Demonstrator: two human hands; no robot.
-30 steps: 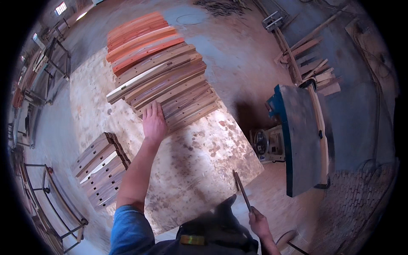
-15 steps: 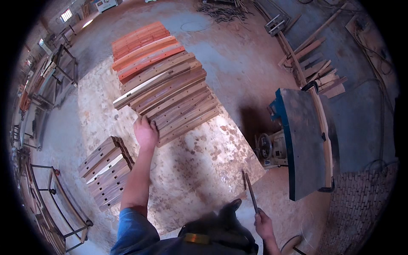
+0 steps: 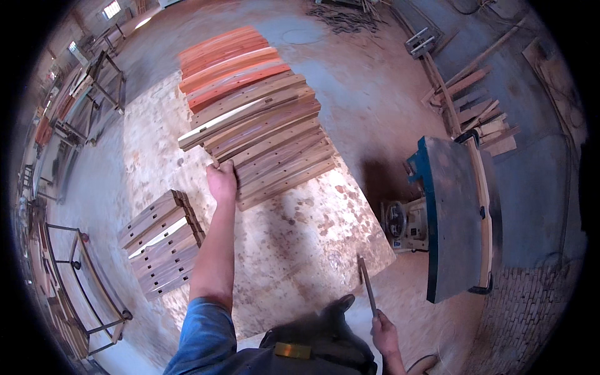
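A row of drilled wooden strips [image 3: 269, 140] lies side by side on a blotched, pale tabletop [image 3: 300, 231]; the far ones are orange-red, the nearer ones brown. At the left end of the brown strips is my left hand [image 3: 222, 182], its fingers curled round the end of one brown strip. Low on the right, my right hand [image 3: 384, 334] is closed round the lower end of a slim, straight stick [image 3: 367, 284], whose far end points up over the table's near right corner. Whether it is wood or metal I cannot tell.
A smaller stack of slotted wooden pieces [image 3: 162, 247] sits left of my forearm. Right of the table stands a machine with a grey top [image 3: 456, 212] and a handwheel [image 3: 395, 219]. Offcuts [image 3: 494, 128] lie beyond it. A metal-framed rack [image 3: 87, 281] is at the lower left.
The view has shifted slightly, so the table and strips sit a little further right. My left hand has slid a little further along the strips' left ends; my right hand still holds the stick.
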